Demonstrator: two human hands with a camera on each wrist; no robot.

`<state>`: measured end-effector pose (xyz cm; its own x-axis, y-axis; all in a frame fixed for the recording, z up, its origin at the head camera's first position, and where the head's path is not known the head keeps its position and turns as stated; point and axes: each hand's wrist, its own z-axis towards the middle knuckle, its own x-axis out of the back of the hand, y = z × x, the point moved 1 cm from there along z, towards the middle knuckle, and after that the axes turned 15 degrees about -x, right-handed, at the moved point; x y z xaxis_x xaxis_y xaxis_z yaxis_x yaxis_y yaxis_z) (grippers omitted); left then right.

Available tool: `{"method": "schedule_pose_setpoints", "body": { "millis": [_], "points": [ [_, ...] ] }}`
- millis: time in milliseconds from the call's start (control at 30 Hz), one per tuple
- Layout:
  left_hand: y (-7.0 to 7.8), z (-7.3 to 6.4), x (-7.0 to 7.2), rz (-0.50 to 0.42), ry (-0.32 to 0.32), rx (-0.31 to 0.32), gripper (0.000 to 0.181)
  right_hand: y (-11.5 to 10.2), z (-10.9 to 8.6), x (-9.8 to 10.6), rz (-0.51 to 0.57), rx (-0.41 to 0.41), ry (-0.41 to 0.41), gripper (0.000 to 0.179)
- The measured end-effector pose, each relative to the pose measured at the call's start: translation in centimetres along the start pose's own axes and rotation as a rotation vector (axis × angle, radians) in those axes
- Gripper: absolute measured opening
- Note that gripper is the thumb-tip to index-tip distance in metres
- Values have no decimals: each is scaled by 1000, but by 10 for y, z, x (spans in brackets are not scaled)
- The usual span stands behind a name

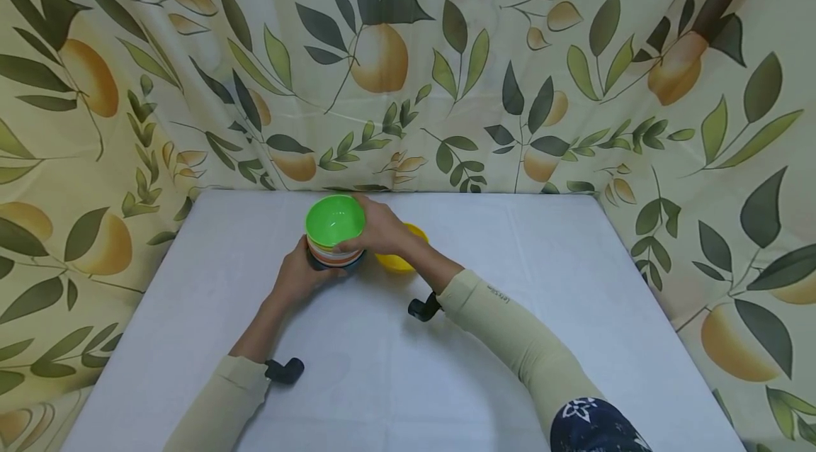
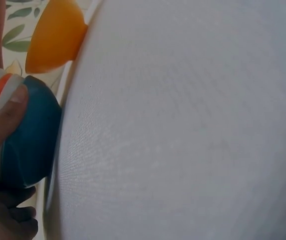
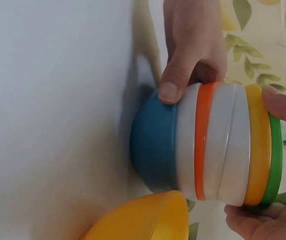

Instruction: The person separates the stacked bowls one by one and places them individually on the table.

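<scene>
Several nested bowls form one upright stack at the far side of the table. A green bowl [image 1: 334,222] tops it; in the right wrist view a yellow bowl [image 3: 257,150], white bowls [image 3: 227,150], an orange bowl [image 3: 201,150] and a blue bowl [image 3: 152,142] at the bottom show below. My left hand [image 1: 299,273] grips the stack low down, its thumb on the blue bowl. Around the upper rims, by the green and yellow bowls, my right hand [image 1: 384,225] holds on. Whether the blue base touches the table I cannot tell.
A separate yellow bowl [image 1: 395,264] stands on the table just right of the stack, partly behind my right hand and wrist. White cloth covers the table [image 1: 382,367]. A patterned curtain [image 1: 446,83] hangs along its back edge and sides.
</scene>
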<state>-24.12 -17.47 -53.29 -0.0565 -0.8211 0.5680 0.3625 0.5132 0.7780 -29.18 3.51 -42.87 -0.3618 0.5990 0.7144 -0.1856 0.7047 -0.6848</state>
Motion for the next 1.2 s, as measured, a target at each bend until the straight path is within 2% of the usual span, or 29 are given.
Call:
{"method": "schedule_pose_setpoints", "body": {
  "millis": [100,300,567,933,1200],
  "points": [
    [0,0,0,-4,4,-7,105,0,-1,0,15,-24,-4,101],
    [1,0,0,0,6,-12,104,-2,-3,3,35,-54,18,115],
    [1,0,0,-11,-5,4,104,-6,-8,11,77,15,68,97],
    [5,-2,-1,-8,-1,1,98,-8,-32,33,144,-8,123,107],
    [4,-3,-1,-8,-2,6,102,4,-54,51,160,-26,170,102]
  ]
}}
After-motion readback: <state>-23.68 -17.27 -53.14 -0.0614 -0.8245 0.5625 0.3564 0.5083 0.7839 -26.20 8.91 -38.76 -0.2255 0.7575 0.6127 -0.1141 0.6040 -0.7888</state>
